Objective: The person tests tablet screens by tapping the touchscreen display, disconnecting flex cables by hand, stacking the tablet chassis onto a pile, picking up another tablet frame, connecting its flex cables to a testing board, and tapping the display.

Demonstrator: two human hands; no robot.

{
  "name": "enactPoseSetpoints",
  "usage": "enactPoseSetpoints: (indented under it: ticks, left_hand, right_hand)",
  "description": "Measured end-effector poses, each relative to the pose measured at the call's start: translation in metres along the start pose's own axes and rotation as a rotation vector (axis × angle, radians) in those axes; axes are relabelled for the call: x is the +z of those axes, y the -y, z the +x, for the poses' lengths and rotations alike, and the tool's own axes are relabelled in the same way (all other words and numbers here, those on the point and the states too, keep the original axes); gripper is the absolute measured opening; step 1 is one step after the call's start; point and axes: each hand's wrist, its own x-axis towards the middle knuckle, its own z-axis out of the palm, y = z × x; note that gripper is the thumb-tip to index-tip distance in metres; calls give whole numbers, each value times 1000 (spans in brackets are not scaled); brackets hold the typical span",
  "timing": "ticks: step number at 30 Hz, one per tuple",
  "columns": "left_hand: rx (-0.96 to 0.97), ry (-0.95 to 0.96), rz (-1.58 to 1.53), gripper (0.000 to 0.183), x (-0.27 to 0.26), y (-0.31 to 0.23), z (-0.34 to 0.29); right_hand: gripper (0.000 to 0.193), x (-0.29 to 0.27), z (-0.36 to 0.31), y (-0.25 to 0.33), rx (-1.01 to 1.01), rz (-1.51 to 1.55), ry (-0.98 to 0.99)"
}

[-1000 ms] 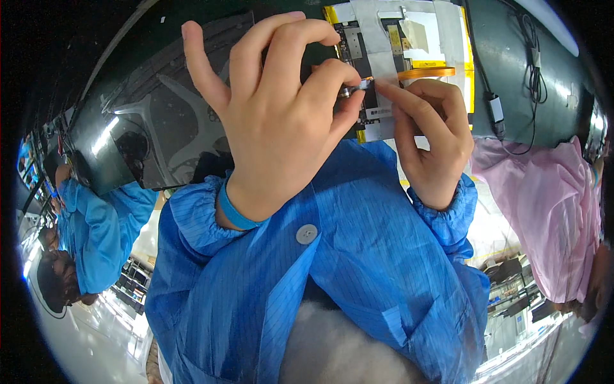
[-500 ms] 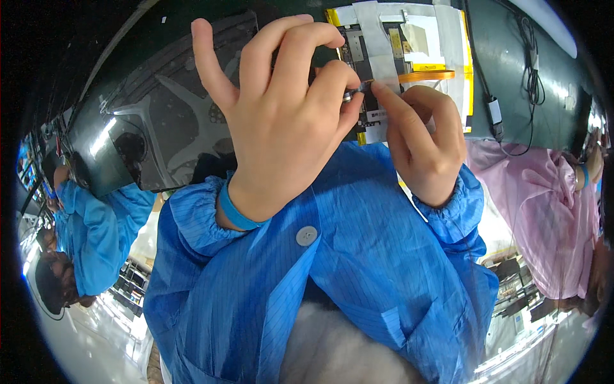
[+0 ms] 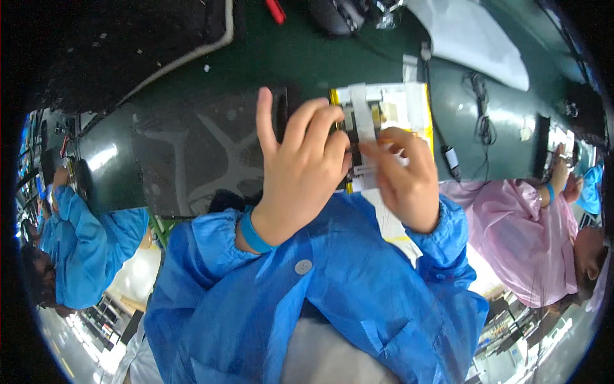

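An opened flat electronic device, with a dark circuit board, pale panels, yellow edging and whitish tape strips, lies on the bench in front of me. At its left edge is my left hand, thumb and index finger closed together over the circuit board and the little finger raised. Whatever they pinch is hidden. My right hand is over the device's near half, fingers curled and slightly blurred, its fingertips close to the left ones. I cannot make out what it holds.
A dark sheet with pale patches lies left of the device. On the right are a black cable and a cable connector. A computer mouse, a red object and a white sheet lie farther back. People sit at both sides.
The view has shifted, so the bench's far side now shows. The small dark metallic part between my left fingertips and most of the orange strip are now hidden. My right fingers have moved over the device.
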Motion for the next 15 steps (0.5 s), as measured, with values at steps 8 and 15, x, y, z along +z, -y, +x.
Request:
enactPoseSetpoints:
  ticks: [8, 15]
  left_hand:
    - [-57, -21, -99, 50, -41, 25, -14]
    - [-443, -227, 137, 46, -87, 119, -66]
  right_hand:
    - [40, 9, 11, -28, 158, -99, -103]
    - [42, 10, 12, -27, 187, -134, -87]
